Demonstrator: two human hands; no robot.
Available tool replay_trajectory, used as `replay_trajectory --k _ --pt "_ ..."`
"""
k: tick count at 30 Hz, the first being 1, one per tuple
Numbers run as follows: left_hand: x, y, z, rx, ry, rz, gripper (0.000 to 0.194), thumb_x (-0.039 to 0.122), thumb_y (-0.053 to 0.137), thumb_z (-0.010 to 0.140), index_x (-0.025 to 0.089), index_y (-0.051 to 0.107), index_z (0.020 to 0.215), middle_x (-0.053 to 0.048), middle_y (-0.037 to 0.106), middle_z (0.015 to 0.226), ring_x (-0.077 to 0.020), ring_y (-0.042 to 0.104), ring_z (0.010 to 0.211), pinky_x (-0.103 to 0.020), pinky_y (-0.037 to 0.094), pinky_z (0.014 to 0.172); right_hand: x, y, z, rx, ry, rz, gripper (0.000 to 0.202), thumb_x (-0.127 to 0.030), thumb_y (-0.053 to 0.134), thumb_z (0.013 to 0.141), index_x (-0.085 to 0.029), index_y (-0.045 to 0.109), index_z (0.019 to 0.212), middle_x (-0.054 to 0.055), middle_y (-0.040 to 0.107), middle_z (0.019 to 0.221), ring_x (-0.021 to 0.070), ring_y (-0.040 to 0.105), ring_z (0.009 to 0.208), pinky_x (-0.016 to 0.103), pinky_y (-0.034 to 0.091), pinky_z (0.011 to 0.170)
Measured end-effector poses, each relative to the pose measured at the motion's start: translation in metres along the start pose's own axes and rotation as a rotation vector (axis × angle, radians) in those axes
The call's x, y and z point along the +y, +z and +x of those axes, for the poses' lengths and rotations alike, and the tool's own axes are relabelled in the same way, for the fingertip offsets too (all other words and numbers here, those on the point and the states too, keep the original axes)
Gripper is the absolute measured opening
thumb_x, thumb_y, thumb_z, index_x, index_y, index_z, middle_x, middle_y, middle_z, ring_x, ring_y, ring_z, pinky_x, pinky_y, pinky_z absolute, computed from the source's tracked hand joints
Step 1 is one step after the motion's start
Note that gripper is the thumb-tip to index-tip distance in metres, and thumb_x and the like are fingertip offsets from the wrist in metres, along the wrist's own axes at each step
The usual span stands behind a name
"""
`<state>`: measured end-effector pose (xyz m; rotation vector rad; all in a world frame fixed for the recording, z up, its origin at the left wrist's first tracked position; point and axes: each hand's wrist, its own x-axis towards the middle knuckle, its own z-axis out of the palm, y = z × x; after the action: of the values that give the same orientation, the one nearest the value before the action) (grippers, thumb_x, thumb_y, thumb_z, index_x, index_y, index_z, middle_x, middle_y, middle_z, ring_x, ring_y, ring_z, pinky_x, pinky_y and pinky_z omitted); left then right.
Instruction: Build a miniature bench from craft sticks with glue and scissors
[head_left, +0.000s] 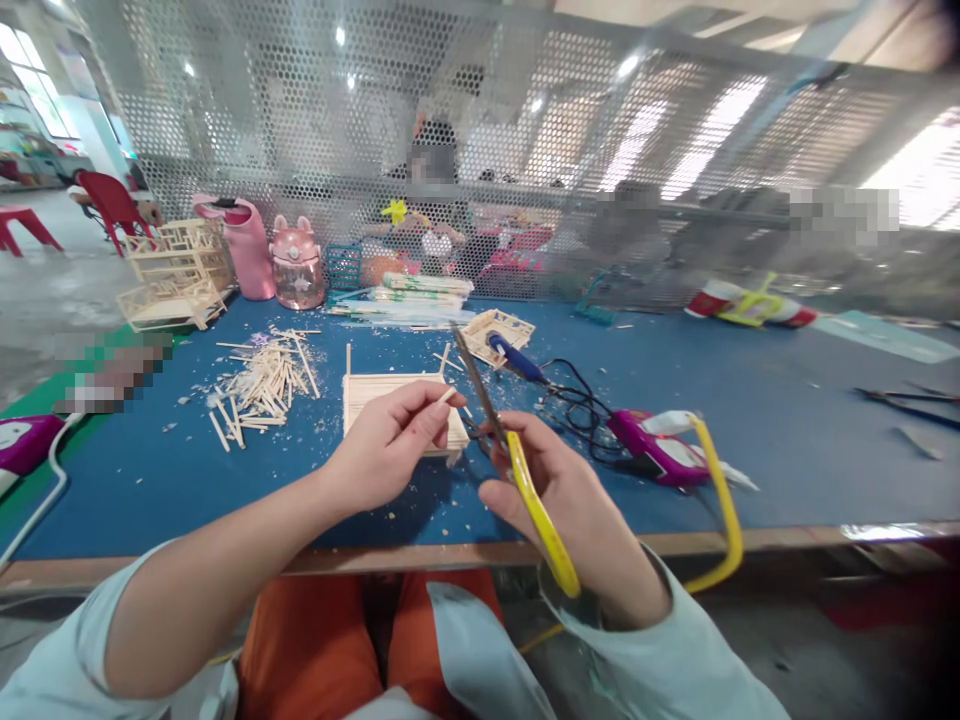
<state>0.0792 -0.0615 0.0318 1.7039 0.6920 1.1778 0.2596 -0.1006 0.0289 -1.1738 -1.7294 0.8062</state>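
Observation:
My left hand (390, 435) is closed, pinching a short pale wooden stick (448, 395) between thumb and fingertips. Just to its right, my right hand (551, 480) is wrapped around yellow-handled scissors (534, 500). One long dark blade slants up and away; the other is partly hidden near my left fingertips. Beneath my left hand lies a flat panel of wooden sticks (367, 392) with short uprights at its far corners, its near part covered by the hand. A loose pile of cut sticks (270, 380) is scattered to the left.
Behind the panel are a blue glue gun (516, 357) and a small stick frame (517, 325). A purple power strip (660, 445) with cables lies right. At the back left stand a stick model (176, 275), pink bottle (250, 250) and jar (298, 265), before a perforated metal screen (300, 120).

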Motion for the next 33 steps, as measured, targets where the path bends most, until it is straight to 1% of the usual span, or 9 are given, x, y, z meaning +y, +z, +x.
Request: replay_trajectory --k 2,4,8,11,17,21,24,26,33 --pt "-0.001 -0.0002 0.0006 0.01 0.015 0.02 0.022 0.03 0.045 0.089 0.015 0.059 0.094 0.002 0.052 0.064 -0.0094 0.049 0.062 -0.021 0.041 0.063 0.0007 -0.0004 -0.0002 -0.074 -0.062 -0.1 0.055 -0.051 0.066 0.07 -0.019 0.047 0.11 -0.001 0.054 0.075 0.0112 0.048 0.06 0.023 0.043 0.052" --pt "-0.0023 -0.0011 0.001 0.018 0.038 0.075 0.02 0.028 0.046 0.088 0.014 0.061 0.086 0.001 0.056 0.065 -0.01 0.053 0.064 -0.021 0.042 0.064 0.0005 -0.0007 0.0 -0.095 -0.131 -0.19 0.058 -0.057 0.061 0.073 -0.018 0.046 0.113 0.002 0.057 0.08 0.0124 0.05 0.062 0.024 0.044 0.053" --pt "-0.0035 -0.0034 0.0013 0.02 0.07 0.187 0.021 0.026 0.046 0.088 0.015 0.062 0.079 -0.001 0.063 0.068 -0.0118 0.057 0.068 -0.022 0.044 0.066 -0.0023 -0.0035 0.0029 -0.018 -0.306 -0.436 0.06 -0.061 0.059 0.073 -0.018 0.05 0.113 0.009 0.062 0.098 0.0201 0.06 0.083 0.031 0.049 0.072" --pt "-0.0028 -0.0037 0.0011 0.005 0.077 0.219 0.023 0.025 0.046 0.088 0.015 0.063 0.076 -0.001 0.064 0.069 -0.0121 0.057 0.068 -0.022 0.044 0.066 -0.0043 -0.0056 0.0048 0.013 -0.36 -0.552 0.057 -0.06 0.058 0.074 -0.018 0.052 0.112 0.01 0.062 0.096 0.0208 0.061 0.082 0.032 0.05 0.072" --pt "-0.0007 -0.0039 -0.0014 -0.042 0.115 0.217 0.028 0.024 0.044 0.089 0.015 0.059 0.068 0.0 0.062 0.065 -0.0106 0.056 0.066 -0.02 0.044 0.065 -0.0064 -0.0056 0.0047 0.024 -0.395 -0.582 0.059 -0.061 0.057 0.074 -0.016 0.051 0.113 0.009 0.062 0.093 0.0195 0.06 0.078 0.032 0.05 0.07" --pt "-0.0019 -0.0034 -0.0029 -0.038 0.145 0.219 0.026 0.022 0.043 0.089 0.015 0.06 0.071 0.001 0.061 0.063 -0.0095 0.055 0.062 -0.019 0.043 0.061 -0.0066 -0.0065 0.0044 0.019 -0.42 -0.617 0.063 -0.063 0.056 0.074 -0.016 0.05 0.115 0.01 0.061 0.093 0.0221 0.059 0.083 0.035 0.05 0.073" --pt "-0.0031 -0.002 -0.0027 -0.029 0.175 0.198 0.025 0.022 0.044 0.089 0.014 0.061 0.072 0.0 0.06 0.063 -0.0096 0.056 0.061 -0.019 0.044 0.061 -0.0066 -0.0078 0.0035 0.025 -0.439 -0.649 0.066 -0.064 0.056 0.073 -0.016 0.049 0.118 0.012 0.061 0.099 0.0257 0.058 0.092 0.038 0.049 0.078" --pt "-0.0035 -0.001 -0.0025 -0.027 0.193 0.183 0.023 0.022 0.045 0.089 0.014 0.063 0.077 0.0 0.061 0.063 -0.0103 0.057 0.061 -0.02 0.045 0.061 -0.0068 -0.0085 0.0029 0.028 -0.444 -0.666 0.068 -0.065 0.055 0.072 -0.015 0.048 0.119 0.014 0.06 0.103 0.0273 0.057 0.096 0.04 0.049 0.08" --pt "-0.0009 -0.0004 -0.0058 0.003 0.277 0.271 0.021 0.019 0.047 0.088 0.014 0.067 0.086 -0.002 0.066 0.068 -0.0114 0.06 0.062 -0.02 0.048 0.06 -0.0086 -0.009 0.0026 0.006 -0.454 -0.643 0.07 -0.065 0.055 0.072 -0.015 0.046 0.121 0.015 0.06 0.106 0.0277 0.057 0.099 0.042 0.048 0.082"
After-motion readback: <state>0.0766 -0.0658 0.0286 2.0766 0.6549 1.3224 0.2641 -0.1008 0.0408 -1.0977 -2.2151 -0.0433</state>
